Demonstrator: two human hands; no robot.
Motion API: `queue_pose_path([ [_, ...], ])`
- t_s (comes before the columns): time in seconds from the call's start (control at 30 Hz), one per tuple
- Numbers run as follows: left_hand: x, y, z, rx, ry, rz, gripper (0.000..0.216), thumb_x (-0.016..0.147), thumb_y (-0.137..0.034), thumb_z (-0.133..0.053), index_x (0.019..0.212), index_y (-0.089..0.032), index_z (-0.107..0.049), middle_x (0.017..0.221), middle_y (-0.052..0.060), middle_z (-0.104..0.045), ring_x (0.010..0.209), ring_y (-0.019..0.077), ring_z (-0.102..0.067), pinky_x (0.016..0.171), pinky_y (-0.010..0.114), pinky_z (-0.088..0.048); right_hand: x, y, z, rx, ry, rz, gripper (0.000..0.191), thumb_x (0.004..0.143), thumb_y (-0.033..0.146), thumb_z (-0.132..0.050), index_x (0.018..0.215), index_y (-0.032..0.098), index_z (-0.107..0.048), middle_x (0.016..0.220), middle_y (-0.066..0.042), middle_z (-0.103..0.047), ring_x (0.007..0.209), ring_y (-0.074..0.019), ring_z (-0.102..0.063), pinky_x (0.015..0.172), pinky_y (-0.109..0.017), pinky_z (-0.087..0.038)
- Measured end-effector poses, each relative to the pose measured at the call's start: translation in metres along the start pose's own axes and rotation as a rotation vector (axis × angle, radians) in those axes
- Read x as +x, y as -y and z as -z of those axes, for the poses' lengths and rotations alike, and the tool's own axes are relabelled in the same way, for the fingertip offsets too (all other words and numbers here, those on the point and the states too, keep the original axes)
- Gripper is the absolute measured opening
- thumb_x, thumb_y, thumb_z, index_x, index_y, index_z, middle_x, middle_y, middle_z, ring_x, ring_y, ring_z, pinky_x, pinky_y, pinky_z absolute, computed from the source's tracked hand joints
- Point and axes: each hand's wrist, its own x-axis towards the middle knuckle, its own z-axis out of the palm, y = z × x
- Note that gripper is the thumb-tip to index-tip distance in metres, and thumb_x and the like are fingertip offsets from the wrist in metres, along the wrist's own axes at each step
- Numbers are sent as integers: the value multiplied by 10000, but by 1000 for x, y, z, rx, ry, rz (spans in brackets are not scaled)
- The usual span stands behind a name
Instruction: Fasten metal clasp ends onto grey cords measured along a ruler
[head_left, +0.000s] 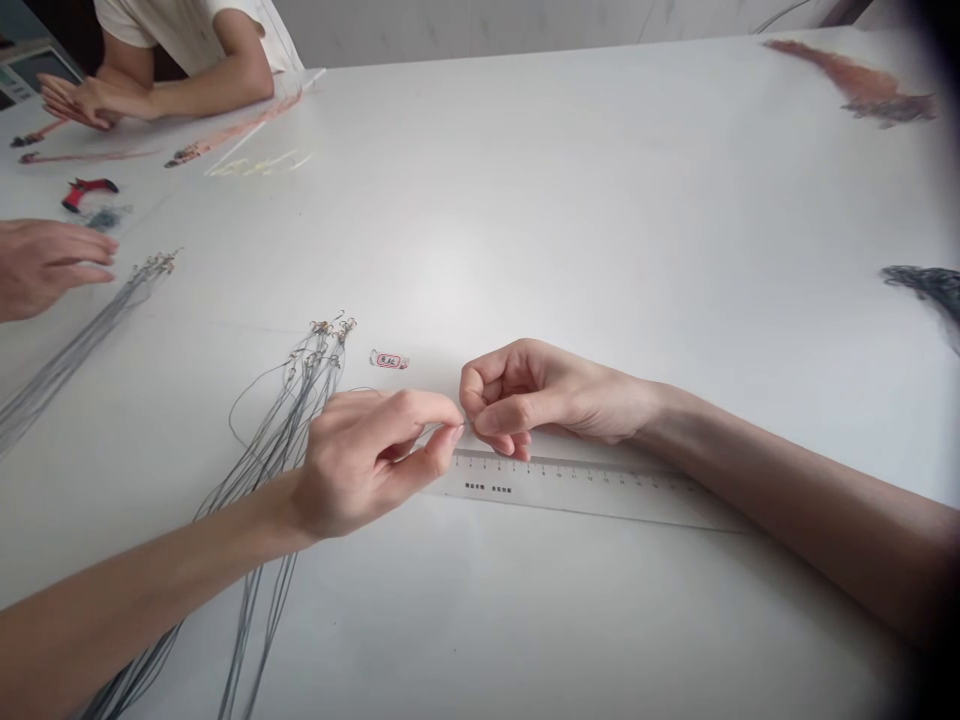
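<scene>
a bundle of thin grey lines tipped with small metal hooks (307, 390) lies on the white bench (525, 200), at ten o'clock of the left hand (367, 455). its fingers (420, 405) are pinched shut, tip to tip with the right hand (540, 395), whose fingers are curled tight. what they nip is too fine to see. a clear plastic ruler (600, 485) lies at six o'clock of the right hand.

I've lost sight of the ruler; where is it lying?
Head view: the clear ruler lies flat on the white table, just below the right hand, its left end by the left hand.
</scene>
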Motion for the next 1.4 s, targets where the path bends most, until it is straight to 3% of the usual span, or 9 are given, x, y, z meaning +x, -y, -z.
queue_pose_path([
  [1.4,0,1,1,0,-11,-38,115,801,-65,-565,753,-163,-527,417,-105,-368,358,33,-305,342,172,-280,1,0,1,-26,26,2,74,737,47,-540,695,106,-554,581,38,-538,513,-41,-501,472,-142,-427],
])
